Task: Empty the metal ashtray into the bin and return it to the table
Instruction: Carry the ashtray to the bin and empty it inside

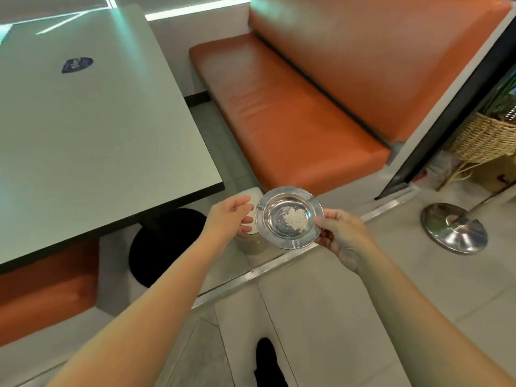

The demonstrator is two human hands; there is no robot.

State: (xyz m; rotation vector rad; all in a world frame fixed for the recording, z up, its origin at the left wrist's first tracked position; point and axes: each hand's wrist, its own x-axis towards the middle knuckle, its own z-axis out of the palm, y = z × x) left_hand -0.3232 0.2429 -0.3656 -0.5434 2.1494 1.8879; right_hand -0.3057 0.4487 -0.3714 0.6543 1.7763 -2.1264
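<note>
The round metal ashtray (272, 219) is held level in the air, just past the table's near corner. A small pile of pale ash (294, 219) lies in its bowl. My right hand (340, 236) grips the ashtray's right rim between thumb and fingers. My left hand (226, 219) is at the left rim, its fingertips against or just short of the metal; I cannot tell whether it grips. Directly under the ashtray stands a cream bin (251, 244), mostly hidden by the ashtray and my left hand. The grey table (83, 121) fills the left side.
An orange padded bench (279, 107) runs behind the bin, beside the table. The table's black round base (164, 244) sits left of the bin. At the right are a shiny metal post base (453, 227) and a wicker basket (485, 138). A metal floor strip (251, 275) crosses below my hands.
</note>
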